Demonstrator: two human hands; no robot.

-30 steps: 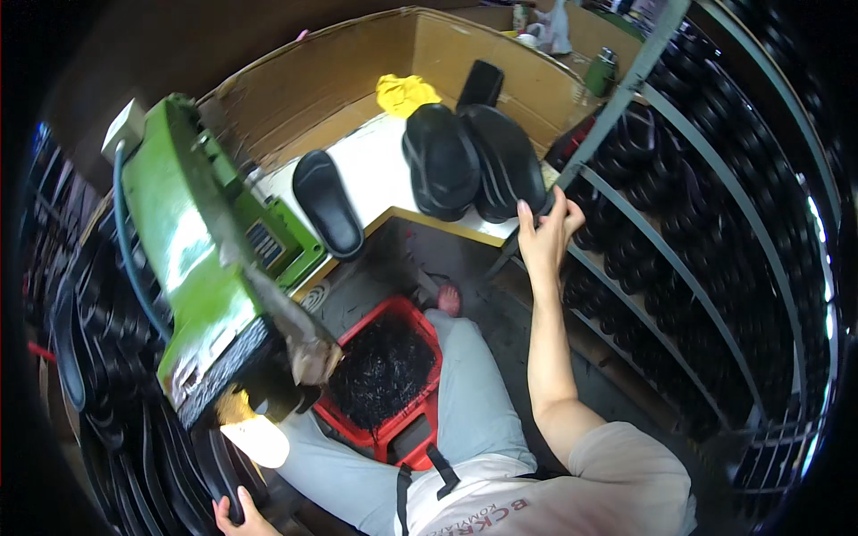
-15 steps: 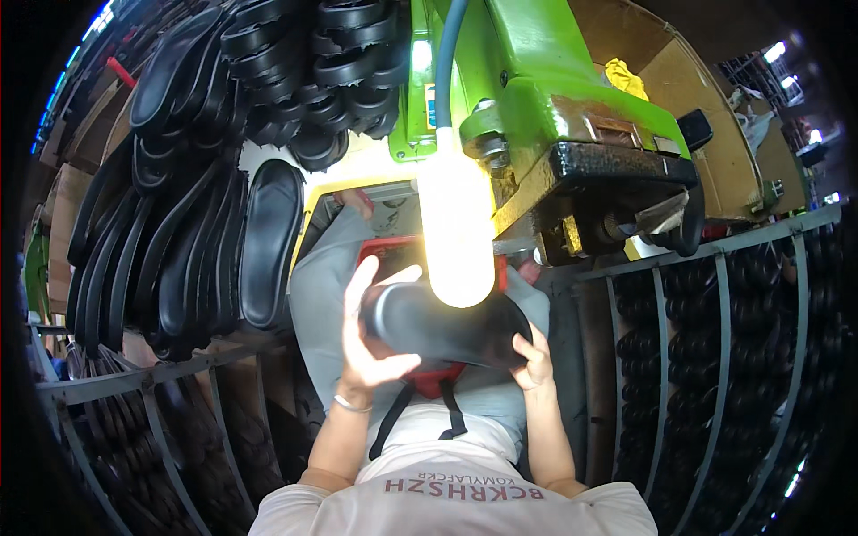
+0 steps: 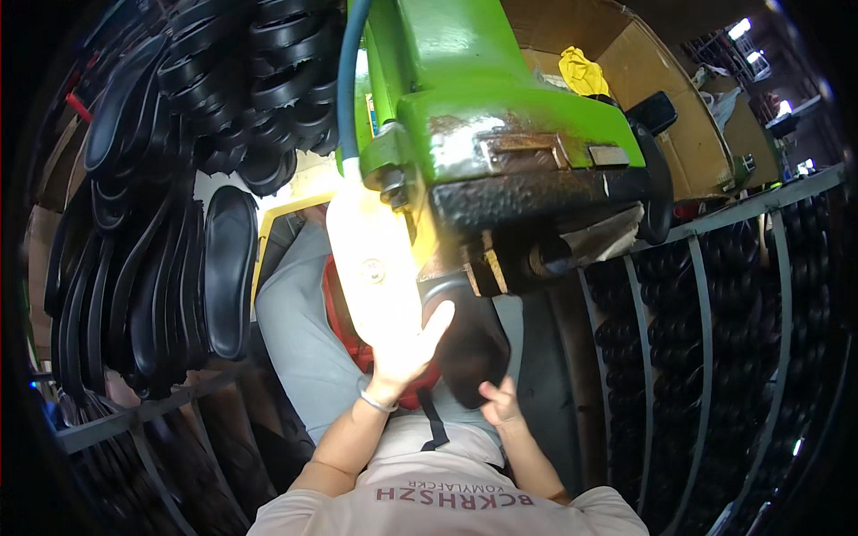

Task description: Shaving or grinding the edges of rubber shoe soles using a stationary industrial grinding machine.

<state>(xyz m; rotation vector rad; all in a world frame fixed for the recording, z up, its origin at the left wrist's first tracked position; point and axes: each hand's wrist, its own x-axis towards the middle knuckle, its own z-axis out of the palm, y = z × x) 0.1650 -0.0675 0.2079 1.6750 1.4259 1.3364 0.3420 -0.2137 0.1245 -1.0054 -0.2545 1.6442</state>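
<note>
A black shoe sole (image 3: pixel 481 348) stands tilted in front of me, its far end reaching up under the head of the green machine (image 3: pixel 500 134). My right hand (image 3: pixel 502 404) pinches the sole's near right edge, thumb on the side facing me. At the sole's left edge, my left hand (image 3: pixel 407 357) has its thumb laid against it; the glowing lamp (image 3: pixel 371 259) hides the other fingers. Motion blurs the sole a little.
Black soles (image 3: pixel 147 286) stand in rows at the left, and strapped black pieces (image 3: pixel 290 54) are piled behind them. A cardboard box (image 3: pixel 666 116) with a yellow cloth (image 3: pixel 583 71) sits at the far right. Metal racks (image 3: pixel 697 304) of black pieces flank me.
The sole has turned from lying crosswise to pointing away from me, its far end now beneath the machine head. My left hand has moved behind the lamp. The whole view has shifted.
</note>
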